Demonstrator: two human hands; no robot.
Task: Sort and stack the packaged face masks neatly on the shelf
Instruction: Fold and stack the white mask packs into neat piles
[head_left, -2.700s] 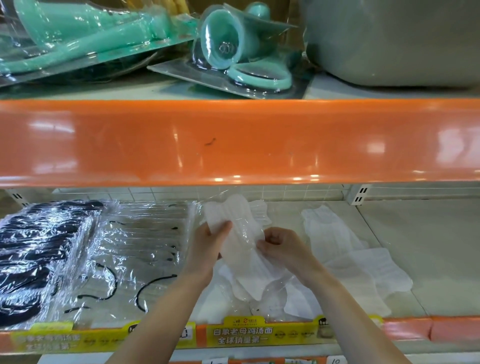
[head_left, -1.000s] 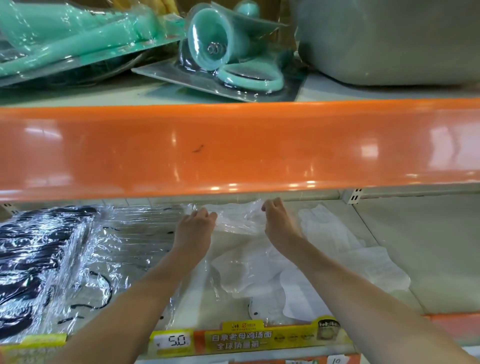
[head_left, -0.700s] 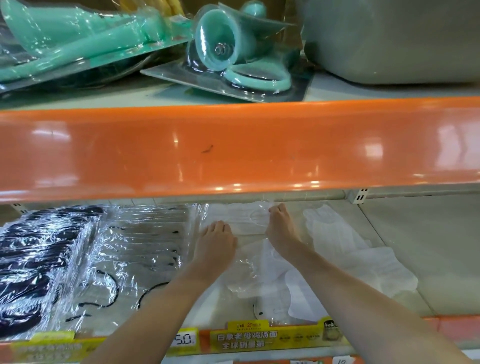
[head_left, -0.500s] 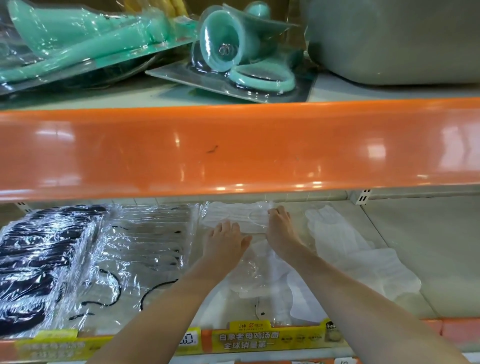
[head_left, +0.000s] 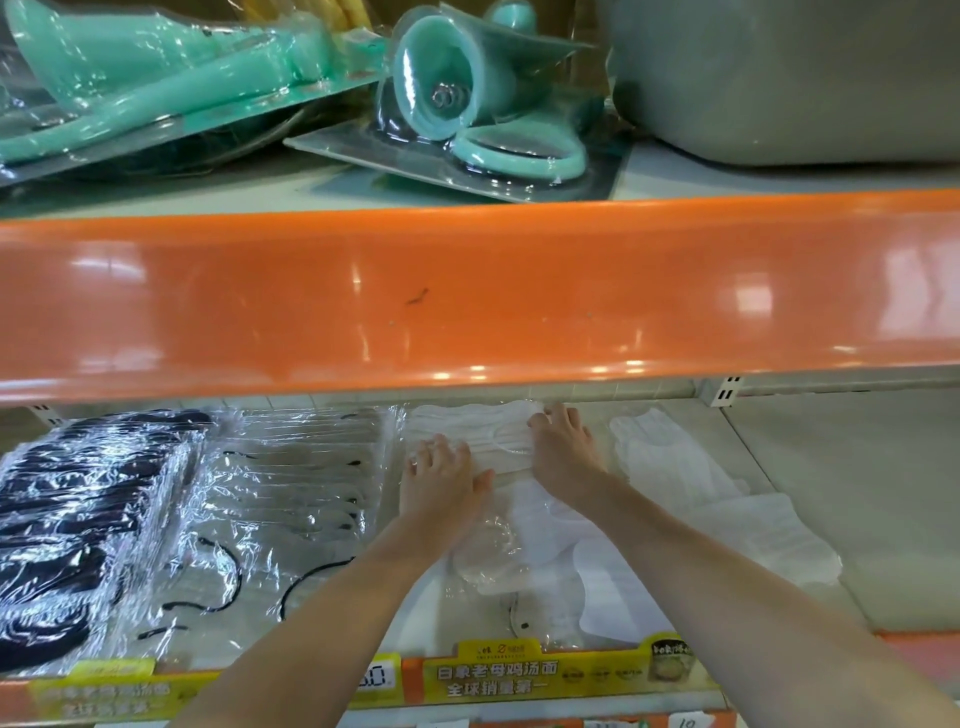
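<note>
The orange shelf lip (head_left: 467, 291) hides the white mask pack's (head_left: 467, 426) far edge — price labels (head_left: 493, 675) blurred.

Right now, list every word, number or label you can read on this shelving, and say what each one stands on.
"白象老母鸡汤面" and below it "全球销量第一": orange promo strip on the lower shelf's front edge.
"5.0", partly hidden by the left arm: white price tag on that edge.
"10", handwritten: small tag at the bottom edge of the view.
Yellow label at lower left: blurred, unreadable.
Small logo line above the promo text: too small to read.
</note>
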